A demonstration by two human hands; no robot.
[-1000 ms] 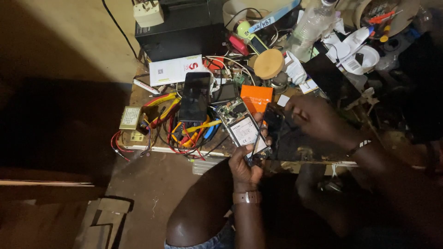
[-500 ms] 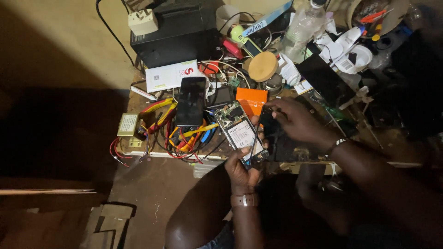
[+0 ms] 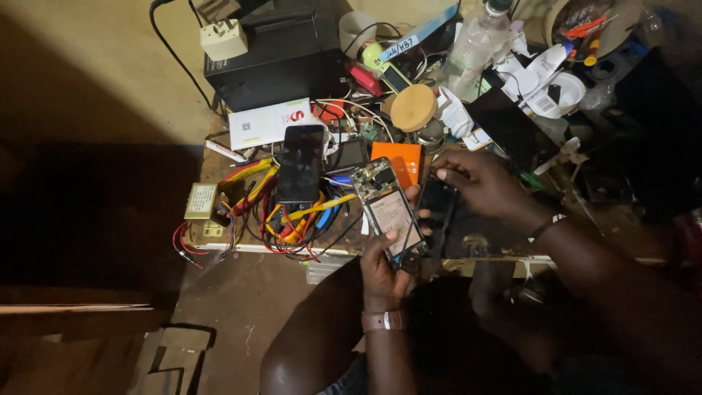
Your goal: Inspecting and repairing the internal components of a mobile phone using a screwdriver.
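My left hand (image 3: 382,265) grips the lower end of an opened phone (image 3: 387,208), back cover off, with its circuit board and pale battery showing. It is held tilted over the front edge of a cluttered workbench (image 3: 219,162). My right hand (image 3: 474,183) holds a dark flat phone part (image 3: 437,212) right beside the opened phone, fingertips pinching its top edge. A strap sits on my left wrist and a thin band on my right wrist.
On the bench lie a black phone (image 3: 300,162) over a tangle of red, yellow and blue wires (image 3: 292,218), an orange card (image 3: 396,159), a white box (image 3: 269,123), a black case (image 3: 278,58), a round wooden lid (image 3: 413,107), a plastic bottle (image 3: 477,44) and scattered tools. Bare floor lies below.
Both hands with the opened phone and dark part stay together over the bench edge. The view has shifted slightly, so the bench sits a little higher in frame.
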